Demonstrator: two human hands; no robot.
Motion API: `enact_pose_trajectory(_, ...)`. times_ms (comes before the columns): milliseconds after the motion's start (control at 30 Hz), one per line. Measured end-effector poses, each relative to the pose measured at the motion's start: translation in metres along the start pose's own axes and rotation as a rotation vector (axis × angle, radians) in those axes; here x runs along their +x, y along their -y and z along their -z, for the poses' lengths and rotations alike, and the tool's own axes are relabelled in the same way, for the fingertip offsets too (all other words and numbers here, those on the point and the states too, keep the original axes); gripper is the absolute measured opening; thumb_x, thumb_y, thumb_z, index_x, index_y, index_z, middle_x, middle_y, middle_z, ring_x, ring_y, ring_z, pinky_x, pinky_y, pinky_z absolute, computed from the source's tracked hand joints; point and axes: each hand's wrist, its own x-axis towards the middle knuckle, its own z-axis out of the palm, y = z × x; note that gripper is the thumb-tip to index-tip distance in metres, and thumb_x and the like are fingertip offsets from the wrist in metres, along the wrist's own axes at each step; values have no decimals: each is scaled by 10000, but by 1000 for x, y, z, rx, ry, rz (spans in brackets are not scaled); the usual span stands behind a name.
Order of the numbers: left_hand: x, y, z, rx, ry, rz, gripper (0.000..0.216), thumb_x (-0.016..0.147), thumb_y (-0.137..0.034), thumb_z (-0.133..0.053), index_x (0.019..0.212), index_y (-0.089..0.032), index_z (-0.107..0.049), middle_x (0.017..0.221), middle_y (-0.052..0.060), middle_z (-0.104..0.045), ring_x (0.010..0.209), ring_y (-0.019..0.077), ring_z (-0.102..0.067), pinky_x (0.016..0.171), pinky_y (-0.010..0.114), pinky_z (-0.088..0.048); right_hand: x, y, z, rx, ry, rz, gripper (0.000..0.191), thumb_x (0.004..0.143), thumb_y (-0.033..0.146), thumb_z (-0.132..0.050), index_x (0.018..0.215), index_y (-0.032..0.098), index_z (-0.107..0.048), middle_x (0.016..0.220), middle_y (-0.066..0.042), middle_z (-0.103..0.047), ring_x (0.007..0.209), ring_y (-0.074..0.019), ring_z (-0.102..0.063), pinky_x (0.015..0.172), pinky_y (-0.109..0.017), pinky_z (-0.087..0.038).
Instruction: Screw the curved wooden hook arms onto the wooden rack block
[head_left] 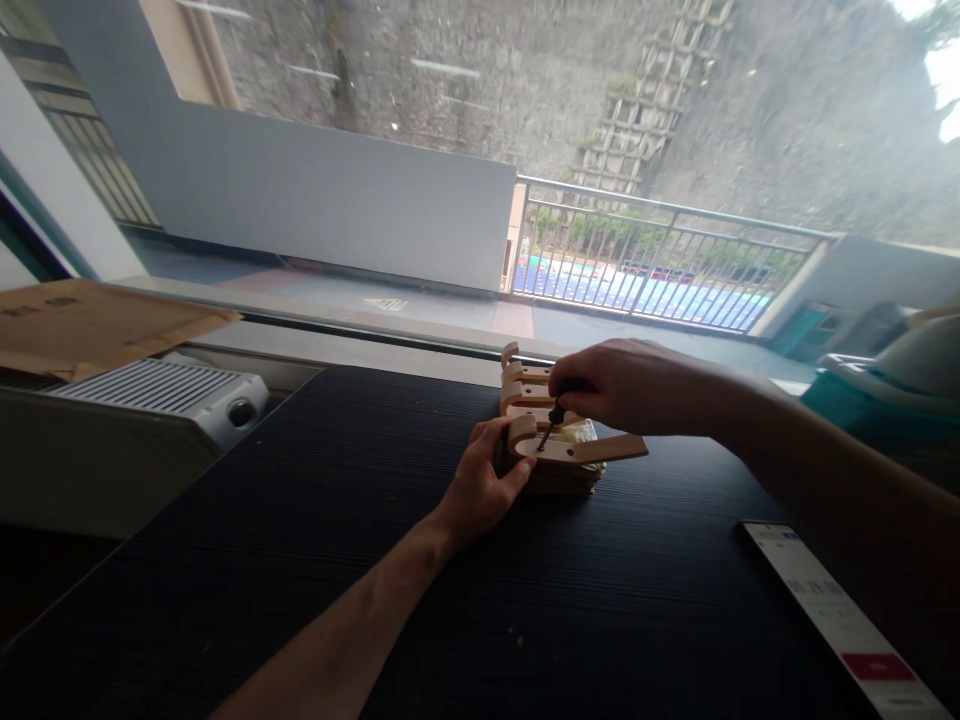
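Observation:
My right hand (pixel 615 385) is closed around the dark handle of a screwdriver (pixel 551 422). The screwdriver slants down, its tip at a hole near the curved end of the nearest wooden hook (pixel 607 448). My left hand (pixel 487 475) grips that hook's curved end, thumb on the near side, fingers partly hidden behind it. Beyond it, several similar light wooden hooks (pixel 536 372) lie in a row, partly covered by my right hand. The hooks rest on a low stack (pixel 562 482) whose make I cannot tell. The straight end of the nearest hook sticks out to the right.
A black wood-grain table (pixel 360 470) lies under everything. On it at the right is a phone (pixel 817 610) with a lit screen. A brown paper envelope (pixel 112 320) rests on a white slatted appliance (pixel 165 395) at left. A teal container (pixel 847 405) stands beyond the right edge.

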Motion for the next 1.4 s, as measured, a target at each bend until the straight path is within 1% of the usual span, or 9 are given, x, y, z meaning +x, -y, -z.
enact_pose_trajectory(333, 0, -1, 1, -4, 6, 6, 371, 778, -204, -640, 1135, -204, -535, 1143, 75, -575, 1093, 218, -565, 1011, 405, -435, 5, -4, -10, -19, -57, -124, 397, 873, 490, -415, 855, 196, -682, 688, -39, -623, 557, -128, -468, 530, -282, -275)
enact_pose_trajectory(500, 0, 2, -1, -22, -8, -1, 378, 782, -220, -648, 1141, -210, -528, 1163, 69, -563, 1109, 207, -559, 1010, 385, -443, 0, -5, -1, 26, -17, -52, 316, 848, 456, -470, 975, 256, -679, 764, -16, -650, 572, -121, -480, 537, -274, -283)
enact_pose_trajectory(667, 0, 1, 0, -29, 5, 0, 378, 773, -203, -646, 1136, -215, -541, 1137, 67, -579, 1087, 211, -567, 1014, 401, -435, 2, -5, -1, 53, -2, -5, 283, 848, 370, -475, 995, 236, -676, 816, -31, -654, 625, -128, -503, 558, -271, -301)
enact_pose_trajectory(833, 1, 0, 1, -19, -7, -13, 374, 764, -209, -653, 1123, -213, -548, 1125, 67, -569, 1071, 209, -567, 999, 397, -446, 8, -4, -9, 37, -38, -47, 387, 872, 481, -427, 934, 190, -675, 765, -48, -646, 607, -133, -505, 548, -276, -303)
enact_pose_trajectory(933, 1, -1, 1, -16, -11, -8, 369, 761, -209, -654, 1115, -208, -549, 1111, 68, -565, 1054, 205, -569, 985, 389, -458, 10, -1, -12, 21, -72, -92, 416, 875, 494, -414, 896, 172, -675, 739, -57, -639, 578, -129, -493, 527, -278, -295)
enact_pose_trajectory(1067, 1, -1, 1, -22, -13, -10, 377, 760, -205, -652, 1124, -216, -552, 1121, 65, -566, 1071, 208, -565, 992, 391, -453, 9, 0, -6, 15, -36, -102, 434, 848, 548, -450, 900, 184, -682, 739, -55, -642, 573, -133, -492, 527, -284, -294)
enact_pose_trajectory(1167, 1, -1, 0, -30, -18, -7, 385, 759, -205, -653, 1130, -218, -551, 1129, 64, -570, 1078, 209, -565, 1004, 396, -441, 7, -3, -1, 73, 6, -35, 373, 843, 496, -479, 988, 218, -680, 791, -46, -654, 607, -134, -506, 550, -281, -304)
enact_pose_trajectory(1267, 1, -2, 0, -26, -18, -13, 383, 754, -198, -657, 1122, -223, -557, 1130, 62, -572, 1088, 213, -559, 1014, 402, -435, 5, -6, 0, 84, 15, -1, 301, 848, 394, -475, 981, 222, -682, 800, -41, -651, 628, -132, -512, 562, -278, -309)
enact_pose_trajectory(1400, 0, -2, 1, -12, -14, -2, 378, 754, -196, -657, 1116, -222, -553, 1127, 65, -569, 1088, 216, -559, 1008, 395, -440, 4, -8, -5, 80, -13, -24, 297, 848, 408, -480, 951, 217, -684, 780, -28, -647, 605, -123, -497, 552, -273, -310)
